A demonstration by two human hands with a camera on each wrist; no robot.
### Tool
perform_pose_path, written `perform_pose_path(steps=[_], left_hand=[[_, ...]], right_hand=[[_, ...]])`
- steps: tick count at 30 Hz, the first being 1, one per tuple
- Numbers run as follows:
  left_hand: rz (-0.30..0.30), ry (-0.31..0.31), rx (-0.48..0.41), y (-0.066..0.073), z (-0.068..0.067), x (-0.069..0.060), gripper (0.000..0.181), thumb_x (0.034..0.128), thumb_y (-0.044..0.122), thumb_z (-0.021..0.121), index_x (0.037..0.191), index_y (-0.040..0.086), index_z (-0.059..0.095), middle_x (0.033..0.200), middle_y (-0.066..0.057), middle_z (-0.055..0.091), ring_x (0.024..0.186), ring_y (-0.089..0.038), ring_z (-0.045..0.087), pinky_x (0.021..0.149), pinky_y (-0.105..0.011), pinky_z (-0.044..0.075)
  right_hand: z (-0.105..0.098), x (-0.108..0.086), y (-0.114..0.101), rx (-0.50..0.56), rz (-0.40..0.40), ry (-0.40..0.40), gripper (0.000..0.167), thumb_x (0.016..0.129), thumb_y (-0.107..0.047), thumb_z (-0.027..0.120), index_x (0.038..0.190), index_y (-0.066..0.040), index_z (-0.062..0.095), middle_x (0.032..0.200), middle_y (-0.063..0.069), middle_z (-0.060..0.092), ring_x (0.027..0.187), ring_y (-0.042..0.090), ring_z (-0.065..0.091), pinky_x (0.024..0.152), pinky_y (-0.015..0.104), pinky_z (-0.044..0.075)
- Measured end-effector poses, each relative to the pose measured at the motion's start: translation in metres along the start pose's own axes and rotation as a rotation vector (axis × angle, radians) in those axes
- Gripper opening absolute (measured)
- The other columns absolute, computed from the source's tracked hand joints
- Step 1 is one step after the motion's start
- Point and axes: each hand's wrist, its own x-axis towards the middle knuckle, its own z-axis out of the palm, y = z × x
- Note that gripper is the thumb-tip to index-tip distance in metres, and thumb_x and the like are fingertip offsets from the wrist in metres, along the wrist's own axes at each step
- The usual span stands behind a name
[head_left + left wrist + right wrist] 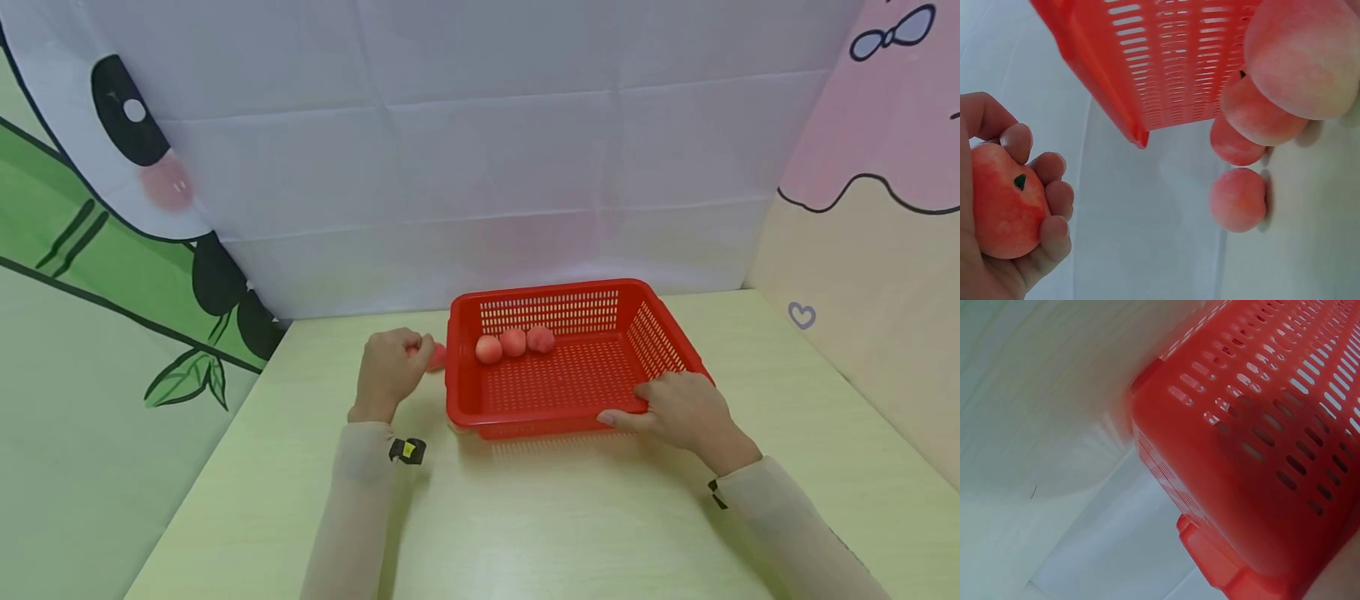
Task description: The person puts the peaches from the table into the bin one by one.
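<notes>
In the head view, a red plastic basket (558, 425) with slotted sides stands on the table, with three peaches (513, 342) in a row near its left side. My left hand (390, 367) is raised just left of the basket; in the left wrist view its fingers curl round a reddish peach (1010, 200) with a green stem tip. Another peach (437, 357) shows between that hand and the basket's left wall. Several peaches (1238, 200) lie on the table beside the basket in the left wrist view. My right hand (682, 417) grips the basket's front right rim, thumb outside.
The pale wooden table (540, 533) meets a white cloth backdrop (487, 167) behind the basket. Printed cartoon panels stand at the left and right. A black strap (407, 451) is on the left wrist.
</notes>
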Motion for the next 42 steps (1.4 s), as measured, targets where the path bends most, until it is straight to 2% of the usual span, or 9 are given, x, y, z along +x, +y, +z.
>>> perform_pose_path(steps=[9,17,25,28,36,42], left_hand=[[0.055,0.046,0.016,0.016,-0.013,0.002,0.034,0.0986,0.01,0.066,0.065,0.004,0.067,0.057,-0.003,0.051,0.052,-0.019,0.043,0.05,-0.03,0.038],[0.125,0.069,0.053,0.027,-0.02,0.004,0.032,0.0982,0.009,0.068,0.067,0.002,0.07,0.062,-0.009,0.06,0.055,-0.02,0.045,0.052,-0.03,0.04],[0.135,0.063,0.067,0.039,-0.028,0.003,0.032,0.099,0.011,0.067,0.068,0.003,0.07,0.064,-0.008,0.06,0.057,-0.021,0.049,0.055,-0.031,0.044],[0.178,0.079,0.08,0.047,-0.034,0.003,0.032,0.0989,0.011,0.067,0.069,0.002,0.069,0.066,-0.009,0.061,0.059,-0.023,0.052,0.056,-0.033,0.046],[0.321,0.204,0.051,0.079,-0.061,-0.004,0.029,0.0958,0.01,0.07,0.068,0.001,0.068,0.073,-0.011,0.067,0.06,-0.024,0.059,0.055,-0.036,0.052],[0.39,0.227,0.036,0.092,-0.072,-0.002,0.026,0.095,0.009,0.071,0.071,0.0,0.07,0.077,-0.014,0.069,0.063,-0.027,0.062,0.059,-0.038,0.058]], right_hand=[[-0.005,0.001,-0.002,-0.002,0.019,-0.032,0.066,0.091,-0.069,0.069,0.058,-0.02,0.039,0.053,-0.009,0.026,0.052,0.008,0.027,0.052,0.029,0.025],[-0.007,0.001,-0.003,-0.005,0.013,-0.025,0.066,0.091,-0.069,0.069,0.058,-0.02,0.04,0.053,-0.009,0.026,0.052,0.008,0.028,0.052,0.029,0.025],[-0.007,0.002,-0.002,-0.008,0.006,-0.024,0.065,0.09,-0.069,0.07,0.058,-0.02,0.041,0.053,-0.009,0.027,0.052,0.008,0.029,0.053,0.029,0.026],[-0.007,0.002,-0.002,-0.006,0.007,-0.025,0.065,0.09,-0.069,0.07,0.058,-0.02,0.041,0.053,-0.009,0.027,0.052,0.008,0.029,0.052,0.029,0.026],[-0.004,0.002,-0.001,-0.009,0.003,-0.022,0.066,0.09,-0.07,0.069,0.058,-0.021,0.041,0.053,-0.009,0.027,0.052,0.008,0.028,0.052,0.029,0.025],[-0.004,0.002,-0.001,-0.005,0.009,-0.026,0.066,0.091,-0.071,0.068,0.058,-0.02,0.042,0.053,-0.009,0.027,0.052,0.008,0.029,0.052,0.029,0.025]])
